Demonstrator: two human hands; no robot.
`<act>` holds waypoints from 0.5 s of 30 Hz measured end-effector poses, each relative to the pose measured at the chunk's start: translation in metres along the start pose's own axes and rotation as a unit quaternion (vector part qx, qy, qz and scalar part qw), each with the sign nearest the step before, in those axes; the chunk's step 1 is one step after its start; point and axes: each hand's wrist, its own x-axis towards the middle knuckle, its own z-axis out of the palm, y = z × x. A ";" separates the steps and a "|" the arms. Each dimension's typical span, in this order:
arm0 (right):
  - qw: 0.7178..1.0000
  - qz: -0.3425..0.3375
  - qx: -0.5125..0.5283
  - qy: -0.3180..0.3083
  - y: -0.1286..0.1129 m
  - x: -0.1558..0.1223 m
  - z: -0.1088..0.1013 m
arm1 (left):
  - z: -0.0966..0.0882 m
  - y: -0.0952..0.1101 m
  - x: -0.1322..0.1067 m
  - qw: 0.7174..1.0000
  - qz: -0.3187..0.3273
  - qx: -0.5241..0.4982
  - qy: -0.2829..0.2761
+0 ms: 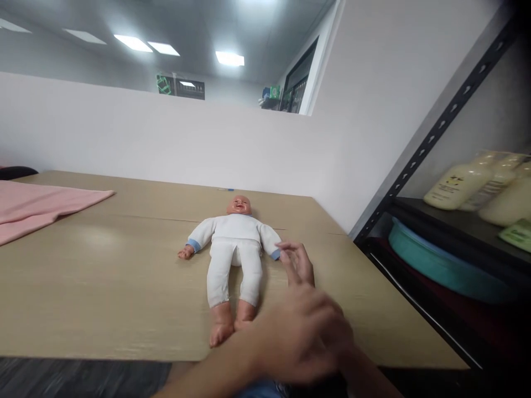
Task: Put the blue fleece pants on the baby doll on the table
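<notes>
A baby doll point(234, 249) in a white suit lies on its back in the middle of the tabletop point(103, 287), head toward the wall and bare feet near the front edge. The right hand point(297, 264) reaches out with its fingers spread loosely, fingertips touching the doll's near hand and gripping nothing, while the left hand point(298, 337) hovers in front of it, blurred, fingers loosely curled and empty. A pink cloth point(37, 207) lies at the far left, and on the shelf point(456, 221) to the right stand pale bottles point(477, 185) above a teal basin point(440, 265).
</notes>
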 end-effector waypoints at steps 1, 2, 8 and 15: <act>0.999 -0.017 0.015 -0.029 -0.014 -0.015 -0.008 | 0.011 0.010 -0.014 0.999 0.042 0.020 -0.025; 0.998 -0.046 0.013 -0.050 -0.026 -0.032 -0.017 | 0.023 0.018 -0.032 0.994 0.067 0.046 -0.068; 0.944 -0.306 -0.107 -0.063 -0.035 -0.163 -0.074 | 0.069 0.038 -0.177 0.991 -0.048 0.120 -0.040; 0.941 0.338 -0.004 0.026 0.047 -0.286 -0.073 | 0.049 0.032 -0.307 0.923 -0.318 0.212 -0.053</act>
